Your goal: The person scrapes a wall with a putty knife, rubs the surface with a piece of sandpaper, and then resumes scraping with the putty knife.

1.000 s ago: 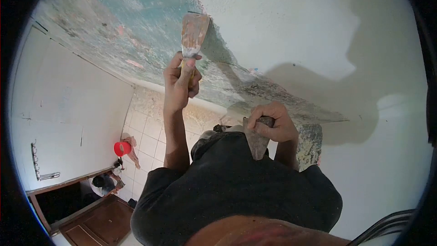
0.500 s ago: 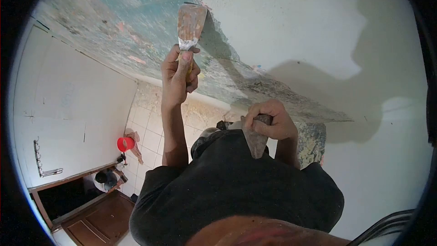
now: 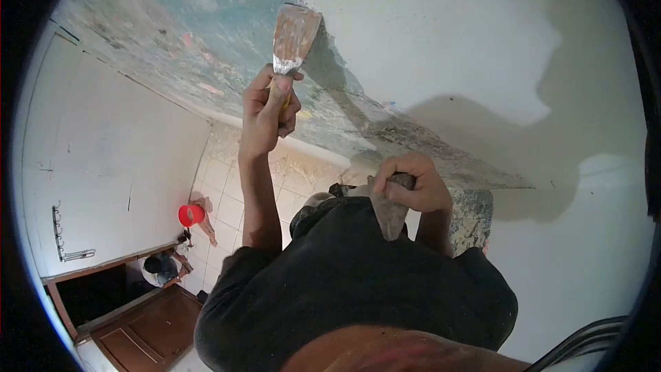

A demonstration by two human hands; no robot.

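Observation:
My left hand [image 3: 267, 110] is closed around the handle of a putty knife [image 3: 296, 34], raised in front of the wall. Its broad metal blade points upward and is smeared with brownish and white residue. The blade's top edge overlaps the border between the scraped greenish patch [image 3: 227, 0] and the pale paint [image 3: 427, 21]. Lower down, close to my chest, my right hand [image 3: 416, 182] grips a dusty grey tapered piece [image 3: 391, 217], its narrow end pointing down. The fingers cover its upper part, and I cannot tell its exact kind.
Below, on the left, lies a tiled floor [image 3: 219, 196] with a red bucket [image 3: 191, 215]. Another person [image 3: 160, 269] is by the doorway, near a brown door [image 3: 141, 324]. A hook rack [image 3: 58, 234] hangs on the white wall. Dark cables [image 3: 585, 341] run at lower right.
The putty knife has shifted slightly right and its blade leans a little more to the right. My left forearm has moved slightly left; the right hand has barely moved.

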